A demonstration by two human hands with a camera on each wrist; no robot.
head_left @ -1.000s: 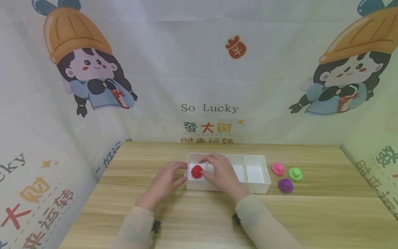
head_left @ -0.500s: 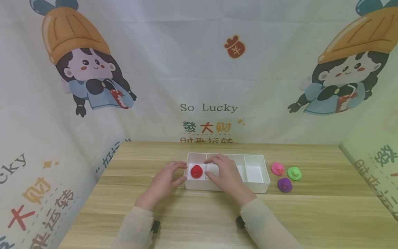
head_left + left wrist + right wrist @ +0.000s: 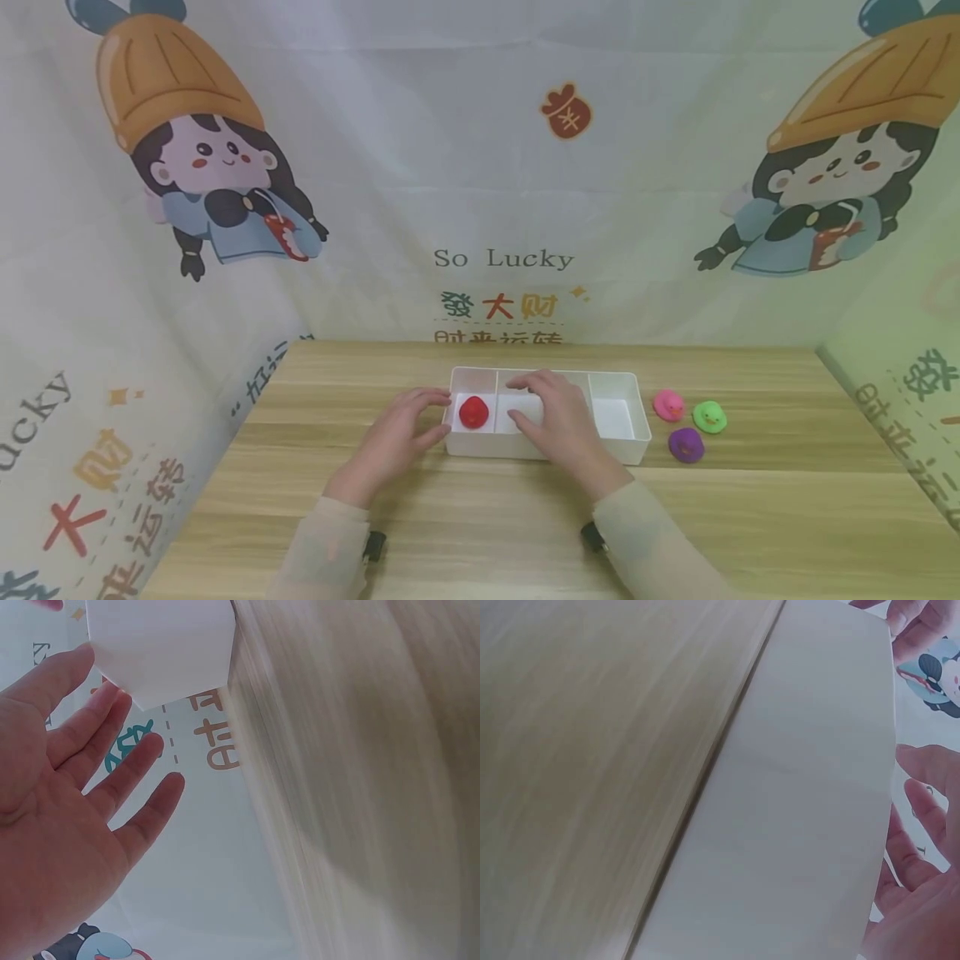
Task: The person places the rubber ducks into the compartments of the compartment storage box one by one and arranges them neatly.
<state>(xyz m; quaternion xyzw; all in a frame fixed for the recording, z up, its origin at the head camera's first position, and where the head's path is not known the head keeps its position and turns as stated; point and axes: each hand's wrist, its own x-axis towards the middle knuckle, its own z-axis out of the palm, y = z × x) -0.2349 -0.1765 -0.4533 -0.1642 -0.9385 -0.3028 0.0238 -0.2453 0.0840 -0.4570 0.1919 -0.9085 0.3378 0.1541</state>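
A red rubber duck (image 3: 473, 412) sits in the leftmost compartment of a white divided box (image 3: 540, 447). My left hand (image 3: 401, 433) touches the left end of the box with its thumb and fingertips, the fingers fairly straight. In the left wrist view the thumb and fingers of the left hand (image 3: 82, 772) meet the corner of the white box (image 3: 161, 649). Over the middle compartments hovers my right hand (image 3: 562, 425), thumb and fingers spread apart with nothing between them. The right wrist view has the box's long side (image 3: 780, 787) hiding part of the right hand (image 3: 922, 877).
Right of the box, on the wooden table (image 3: 480, 525), lie a pink duck (image 3: 669, 406), a green duck (image 3: 709, 417) and a purple duck (image 3: 686, 446). A printed cloth (image 3: 390, 192) hangs behind the table and at both sides.
My right hand has moved right, away from the red duck, toward the middle of the box. The left hand stays at the box's left end.
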